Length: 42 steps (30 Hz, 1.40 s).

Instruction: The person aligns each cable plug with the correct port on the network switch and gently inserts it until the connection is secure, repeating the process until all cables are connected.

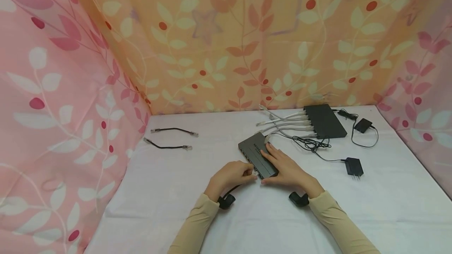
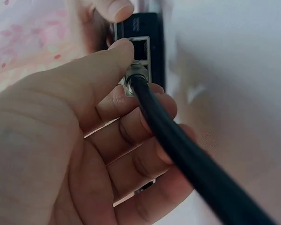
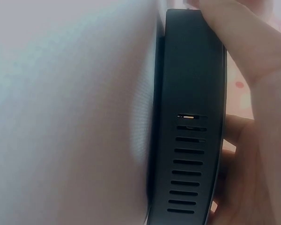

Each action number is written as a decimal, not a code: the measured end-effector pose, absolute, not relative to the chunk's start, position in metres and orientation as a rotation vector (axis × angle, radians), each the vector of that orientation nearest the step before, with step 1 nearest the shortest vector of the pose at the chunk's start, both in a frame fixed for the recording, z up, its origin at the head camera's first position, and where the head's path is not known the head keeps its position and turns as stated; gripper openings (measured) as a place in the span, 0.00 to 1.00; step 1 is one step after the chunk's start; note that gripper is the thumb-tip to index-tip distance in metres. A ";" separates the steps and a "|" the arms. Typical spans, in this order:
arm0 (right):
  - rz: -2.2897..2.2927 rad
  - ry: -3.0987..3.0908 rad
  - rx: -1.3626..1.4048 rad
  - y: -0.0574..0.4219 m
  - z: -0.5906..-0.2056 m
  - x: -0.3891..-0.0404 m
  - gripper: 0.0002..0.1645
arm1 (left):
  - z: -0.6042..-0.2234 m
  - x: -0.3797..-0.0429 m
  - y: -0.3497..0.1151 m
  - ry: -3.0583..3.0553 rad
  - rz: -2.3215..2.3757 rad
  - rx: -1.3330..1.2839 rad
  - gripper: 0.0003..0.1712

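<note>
In the head view, a dark network switch (image 1: 259,156) lies at an angle on the white table. My left hand (image 1: 234,173) pinches the clear plug (image 2: 136,75) of a short black network cable (image 2: 164,122) between thumb and fingers. The plug sits right at a port on the switch's left side, beside a vacant port (image 2: 140,48) in the left wrist view. My right hand (image 1: 287,167) rests on the switch's top with fingers spread, its thumb at the near end. The right wrist view shows the switch's vented side (image 3: 187,164).
Two short black network cables (image 1: 174,129) lie at the left. Behind my right hand sits a larger black box (image 1: 325,120) with several grey cables (image 1: 289,122). Power adapters (image 1: 354,166) and a tangled black cord (image 1: 310,143) lie at the right. Patterned cloth walls surround the table.
</note>
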State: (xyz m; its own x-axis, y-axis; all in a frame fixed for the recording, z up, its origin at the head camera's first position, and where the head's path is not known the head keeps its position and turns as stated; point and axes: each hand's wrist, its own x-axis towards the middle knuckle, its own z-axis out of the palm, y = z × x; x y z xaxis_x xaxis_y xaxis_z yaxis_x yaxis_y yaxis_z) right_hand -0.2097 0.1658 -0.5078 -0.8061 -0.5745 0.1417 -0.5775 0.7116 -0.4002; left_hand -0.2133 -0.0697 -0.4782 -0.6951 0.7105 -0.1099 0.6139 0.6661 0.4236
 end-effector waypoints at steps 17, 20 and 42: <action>0.686 -2.900 0.982 0.166 -0.508 -0.210 0.62 | -0.486 -0.211 -0.064 2.606 0.514 1.082 0.14; 0.688 -2.901 0.984 0.166 -0.508 -0.210 0.62 | -0.488 -0.212 -0.064 2.605 0.500 1.086 0.13; 0.680 -2.887 0.992 0.167 -0.508 -0.210 0.61 | -0.507 -0.226 -0.070 2.451 0.778 0.984 0.13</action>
